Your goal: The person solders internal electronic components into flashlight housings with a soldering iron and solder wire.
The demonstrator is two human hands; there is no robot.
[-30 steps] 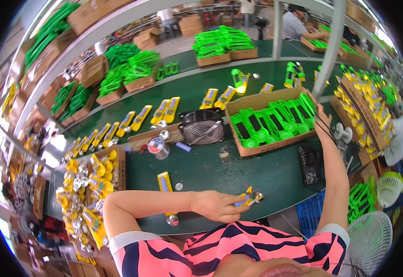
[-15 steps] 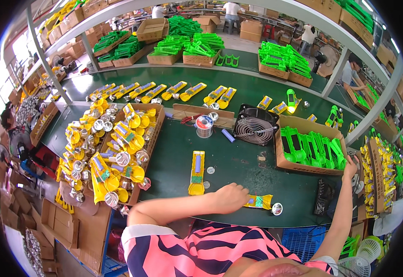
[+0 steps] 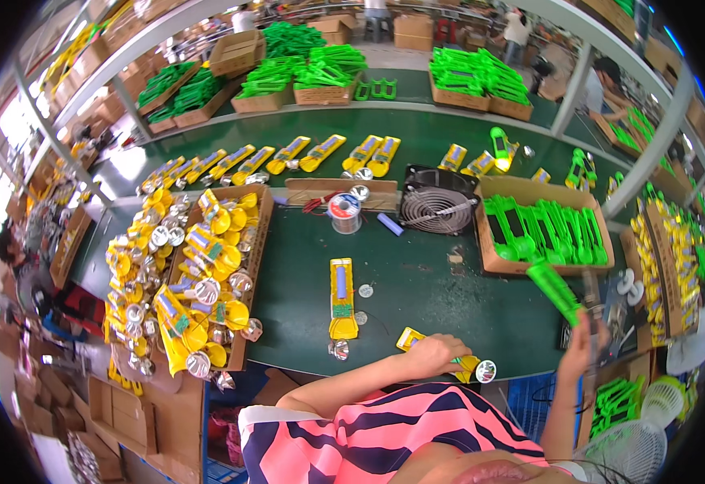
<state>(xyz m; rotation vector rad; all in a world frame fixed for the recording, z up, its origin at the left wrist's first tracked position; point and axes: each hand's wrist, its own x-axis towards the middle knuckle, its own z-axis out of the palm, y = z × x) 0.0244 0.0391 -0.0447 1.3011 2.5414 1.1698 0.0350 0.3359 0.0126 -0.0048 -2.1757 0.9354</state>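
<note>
My left hand (image 3: 437,355) is closed over a yellow flashlight housing (image 3: 467,369) at the front edge of the green bench. One end of the housing pokes out to the left of the hand, and a round silver reflector (image 3: 485,371) lies at its right end. My right hand (image 3: 585,345), somewhat blurred, grips a green flashlight casing (image 3: 554,292) by its lower end, tilted up toward the left. Further left on the bench lies another yellow housing (image 3: 342,298) with a purple battery and a green circuit board, a silver reflector (image 3: 338,349) at its foot.
At right stands a carton (image 3: 546,262) of green casings; at left, a heaped carton (image 3: 260,242) of yellow housings. A solder spool (image 3: 344,212), loose battery (image 3: 390,225) and black fan (image 3: 439,202) sit mid-bench. Yellow housings (image 3: 289,153) line the back, beside a lit green flashlight (image 3: 499,149).
My right hand has come away from the carton toward me with a green casing in it. My left hand has moved right onto the yellow housing.
</note>
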